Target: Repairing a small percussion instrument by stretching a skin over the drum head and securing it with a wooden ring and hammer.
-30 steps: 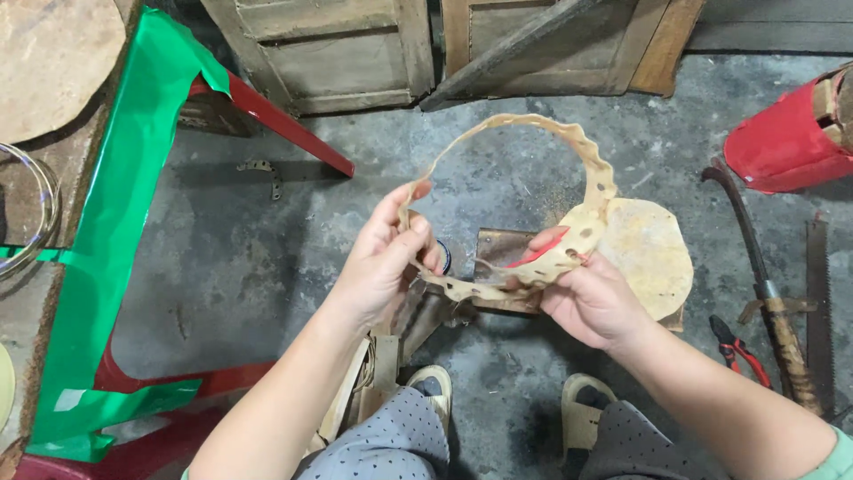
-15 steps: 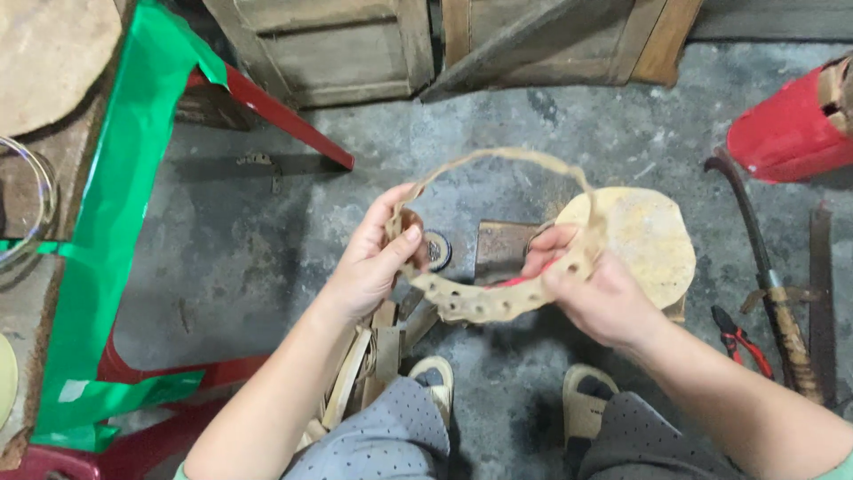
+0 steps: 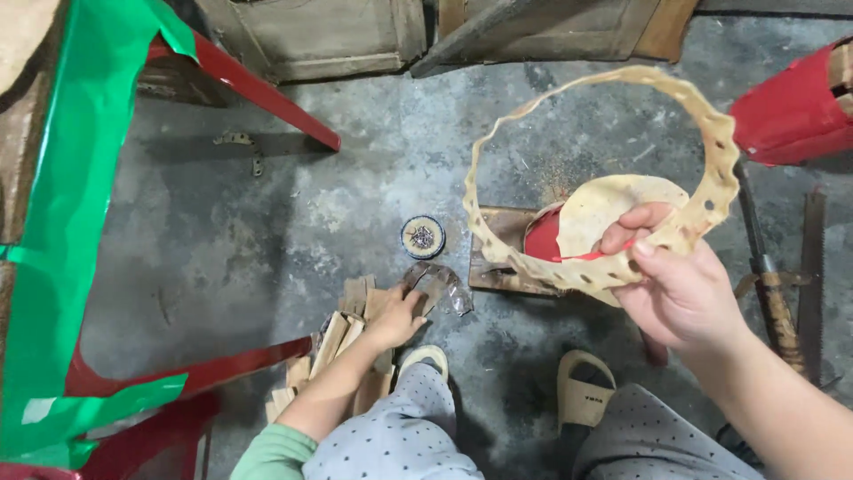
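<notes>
hoop aloft, hand in the wood pile

the left hand (image 3: 394, 317) hides its fingertips among pale wooden strips (image 3: 342, 342), grip unclear. the right hand (image 3: 680, 289) pinches the pale wavy perforated hoop (image 3: 604, 169), closed on its lower rim, above a red stool (image 3: 544, 238).

- I see a grey, stained concrete floor (image 3: 267, 231) carrying everything here.
- A small round tin (image 3: 421, 236) of tiny nails sits on it, near the middle.
- Just below lies a pile of short wooden strips (image 3: 342, 342), with a clear plastic bag (image 3: 440, 284) beside it.
- A flat wooden block (image 3: 498, 258) lies right of the tin.
- A wooden-handled tool (image 3: 769, 284) and a saw blade (image 3: 810, 267) lie at the right.
</notes>
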